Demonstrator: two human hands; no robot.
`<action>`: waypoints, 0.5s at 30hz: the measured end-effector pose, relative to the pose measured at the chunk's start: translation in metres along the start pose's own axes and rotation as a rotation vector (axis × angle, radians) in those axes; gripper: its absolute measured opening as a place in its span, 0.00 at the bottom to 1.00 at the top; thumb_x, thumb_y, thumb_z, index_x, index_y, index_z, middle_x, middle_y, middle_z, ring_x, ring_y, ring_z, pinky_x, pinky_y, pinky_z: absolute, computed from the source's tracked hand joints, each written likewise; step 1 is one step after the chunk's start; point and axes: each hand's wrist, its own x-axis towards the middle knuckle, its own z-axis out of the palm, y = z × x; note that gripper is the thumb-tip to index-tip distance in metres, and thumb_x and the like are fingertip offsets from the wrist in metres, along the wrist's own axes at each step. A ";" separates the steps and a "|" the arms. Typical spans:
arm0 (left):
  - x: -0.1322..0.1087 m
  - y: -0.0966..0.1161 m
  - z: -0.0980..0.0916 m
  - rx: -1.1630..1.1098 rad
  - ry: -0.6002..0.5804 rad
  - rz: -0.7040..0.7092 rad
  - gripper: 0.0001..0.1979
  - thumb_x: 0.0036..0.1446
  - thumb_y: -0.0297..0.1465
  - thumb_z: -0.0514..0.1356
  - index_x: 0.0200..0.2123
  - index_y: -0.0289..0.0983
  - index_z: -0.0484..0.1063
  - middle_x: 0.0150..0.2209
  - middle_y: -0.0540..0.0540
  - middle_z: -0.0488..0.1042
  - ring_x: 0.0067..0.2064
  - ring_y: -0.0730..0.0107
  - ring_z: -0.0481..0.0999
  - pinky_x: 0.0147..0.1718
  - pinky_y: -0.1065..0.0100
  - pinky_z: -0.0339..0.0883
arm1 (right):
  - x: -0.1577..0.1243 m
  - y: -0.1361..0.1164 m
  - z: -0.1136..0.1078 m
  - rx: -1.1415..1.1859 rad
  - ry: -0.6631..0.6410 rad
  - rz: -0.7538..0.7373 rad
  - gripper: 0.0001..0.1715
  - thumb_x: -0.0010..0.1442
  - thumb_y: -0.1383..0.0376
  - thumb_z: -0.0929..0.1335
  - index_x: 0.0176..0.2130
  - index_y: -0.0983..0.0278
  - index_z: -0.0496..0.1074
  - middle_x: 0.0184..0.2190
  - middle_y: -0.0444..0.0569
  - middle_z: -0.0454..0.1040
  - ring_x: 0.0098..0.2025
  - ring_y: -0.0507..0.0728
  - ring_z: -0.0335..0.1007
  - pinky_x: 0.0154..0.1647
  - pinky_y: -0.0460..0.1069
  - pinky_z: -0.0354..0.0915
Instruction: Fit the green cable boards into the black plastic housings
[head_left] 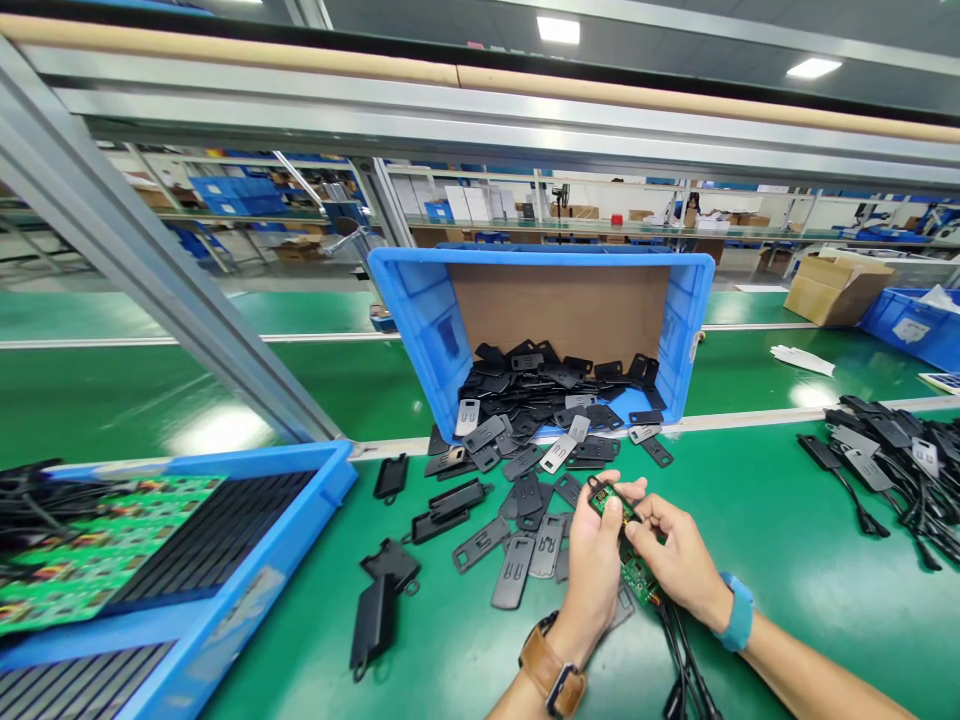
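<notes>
Over the green worktop, both hands are closed on a green circuit board (639, 580) with black cables (679, 650) trailing from its lower end. My left hand (595, 555) grips the board's upper part, where a black casing edge with a loop shows at the top; how far the casing extends is hidden. My right hand (679, 555) pinches the board's side, fingers bent near its middle. Loose flat black covers (514, 572) with slots lie just left of my hands. Several black casings with loops, one of them a casing (373, 622) standing alone, lie farther left.
A blue bin (694, 330) tipped on its side spills black covers onto the worktop. At left stands a blue tray (255, 590) with green boards and black casings. Finished-looking black units with cables (892, 450) are piled at right. A metal post (172, 240) slants across the left.
</notes>
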 end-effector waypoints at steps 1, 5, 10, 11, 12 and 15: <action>0.001 0.001 0.000 -0.002 -0.001 -0.004 0.21 0.57 0.38 0.66 0.50 0.38 0.65 0.44 0.39 0.77 0.53 0.53 0.75 0.53 0.56 0.65 | 0.001 0.000 -0.001 0.001 -0.003 -0.009 0.17 0.64 0.55 0.66 0.29 0.63 0.63 0.23 0.42 0.65 0.26 0.51 0.59 0.28 0.46 0.57; 0.010 0.008 -0.007 -0.061 0.088 0.013 0.21 0.57 0.35 0.65 0.51 0.39 0.65 0.40 0.43 0.77 0.45 0.58 0.78 0.47 0.58 0.69 | 0.012 0.009 -0.013 0.008 -0.059 -0.046 0.18 0.68 0.53 0.63 0.37 0.65 0.70 0.32 0.48 0.74 0.34 0.55 0.69 0.37 0.48 0.65; 0.026 0.018 -0.021 -0.094 0.289 -0.066 0.11 0.52 0.28 0.65 0.39 0.35 0.69 0.35 0.45 0.75 0.35 0.67 0.76 0.37 0.62 0.72 | 0.031 0.037 -0.037 -0.329 -0.044 -0.237 0.25 0.70 0.57 0.61 0.63 0.61 0.63 0.56 0.56 0.71 0.57 0.63 0.65 0.60 0.61 0.61; 0.027 0.019 -0.022 -0.108 0.281 -0.098 0.10 0.50 0.26 0.65 0.37 0.34 0.69 0.35 0.45 0.75 0.34 0.67 0.75 0.37 0.63 0.72 | 0.033 0.042 -0.040 -0.411 -0.097 -0.296 0.25 0.70 0.59 0.60 0.64 0.60 0.62 0.59 0.56 0.68 0.61 0.63 0.61 0.62 0.63 0.58; 0.028 0.019 -0.022 -0.124 0.255 -0.127 0.11 0.47 0.24 0.64 0.36 0.34 0.70 0.35 0.44 0.75 0.35 0.67 0.75 0.37 0.63 0.72 | 0.034 0.045 -0.042 -0.477 -0.159 -0.346 0.24 0.70 0.61 0.60 0.64 0.58 0.63 0.62 0.54 0.65 0.63 0.64 0.57 0.64 0.64 0.56; 0.026 0.017 -0.019 -0.135 0.145 -0.159 0.16 0.42 0.19 0.63 0.38 0.34 0.70 0.37 0.45 0.76 0.38 0.67 0.76 0.42 0.64 0.71 | 0.035 0.048 -0.044 -0.608 -0.265 -0.399 0.22 0.69 0.66 0.60 0.60 0.57 0.68 0.65 0.51 0.62 0.66 0.65 0.52 0.65 0.65 0.55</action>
